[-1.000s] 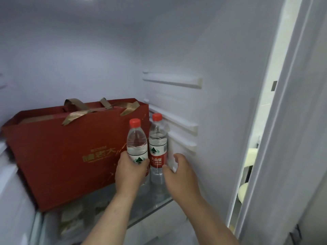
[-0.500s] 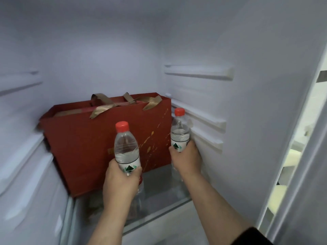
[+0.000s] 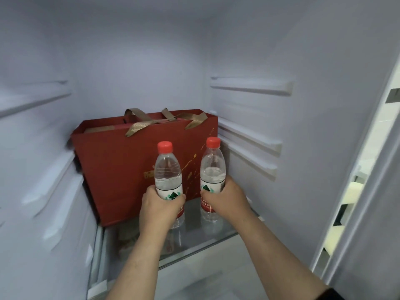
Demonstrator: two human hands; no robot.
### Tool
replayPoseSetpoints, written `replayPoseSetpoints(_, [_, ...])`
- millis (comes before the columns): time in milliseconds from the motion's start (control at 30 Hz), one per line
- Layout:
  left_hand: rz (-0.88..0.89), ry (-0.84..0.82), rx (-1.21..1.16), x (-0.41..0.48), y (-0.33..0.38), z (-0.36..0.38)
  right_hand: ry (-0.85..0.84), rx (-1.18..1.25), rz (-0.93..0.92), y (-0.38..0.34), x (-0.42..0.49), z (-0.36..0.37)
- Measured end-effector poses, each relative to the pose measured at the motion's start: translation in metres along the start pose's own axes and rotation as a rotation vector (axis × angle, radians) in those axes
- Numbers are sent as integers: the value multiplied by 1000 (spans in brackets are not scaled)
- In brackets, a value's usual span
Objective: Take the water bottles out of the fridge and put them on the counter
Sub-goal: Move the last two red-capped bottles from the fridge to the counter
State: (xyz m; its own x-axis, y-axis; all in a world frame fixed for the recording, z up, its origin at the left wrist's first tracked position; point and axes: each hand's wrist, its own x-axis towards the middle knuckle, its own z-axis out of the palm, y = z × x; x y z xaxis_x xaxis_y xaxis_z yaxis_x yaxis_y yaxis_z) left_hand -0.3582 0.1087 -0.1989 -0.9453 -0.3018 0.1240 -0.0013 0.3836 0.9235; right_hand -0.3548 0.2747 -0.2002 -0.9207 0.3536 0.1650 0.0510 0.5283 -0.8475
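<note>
Inside fridge (image 3: 324, 61), two hands (image 3: 159, 210) (image 3: 227, 198) holding two bottles (image 3: 168, 169) (image 3: 212, 167)

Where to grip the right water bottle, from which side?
Grip the right water bottle around its label, from the front, as the right hand does. It is upright and round; the red gift bag behind and fridge wall beside it block other approaches.

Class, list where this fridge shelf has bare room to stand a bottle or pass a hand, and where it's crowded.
Free: the front strip of the glass shelf, between the red gift bag and its edge; the narrow gap between left bottle and right bottle. Crowded: the bag fills the back.
</note>
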Motion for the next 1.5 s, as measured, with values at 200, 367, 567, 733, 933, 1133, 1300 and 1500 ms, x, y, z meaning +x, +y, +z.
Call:
replayPoseSetpoints(200, [95, -38, 98, -18, -4, -8, 34, -48, -68, -8, -50, -15])
replayPoseSetpoints(367, [143, -121, 33, -34, -4, -14, 77, -73, -72, -19, -82, -36])
replayPoseSetpoints(567, [210, -220, 5, -73, 5, -32, 138, -107, -80, -23, -129, -71])
replayPoseSetpoints(733, [237, -312, -37, -122, 17, -60, 125, -74, -9, -10, -188, -93])
replayPoseSetpoints(933, [246, -391, -95, -201, 30, -89, 114, -91, 1, -1, -265, -131])
replayPoseSetpoints(1133, [261, -518, -111, -278, 44, -87, 195, -114, 11, 11, -337, -200])
replayPoseSetpoints(1300, [310, -687, -118, -345, 68, -56, 301, -183, 37, 31, -392, -269])
replayPoseSetpoints(1500, [438, -886, -140, -430, 103, -6, 494, -242, 144, 64, -458, -351])
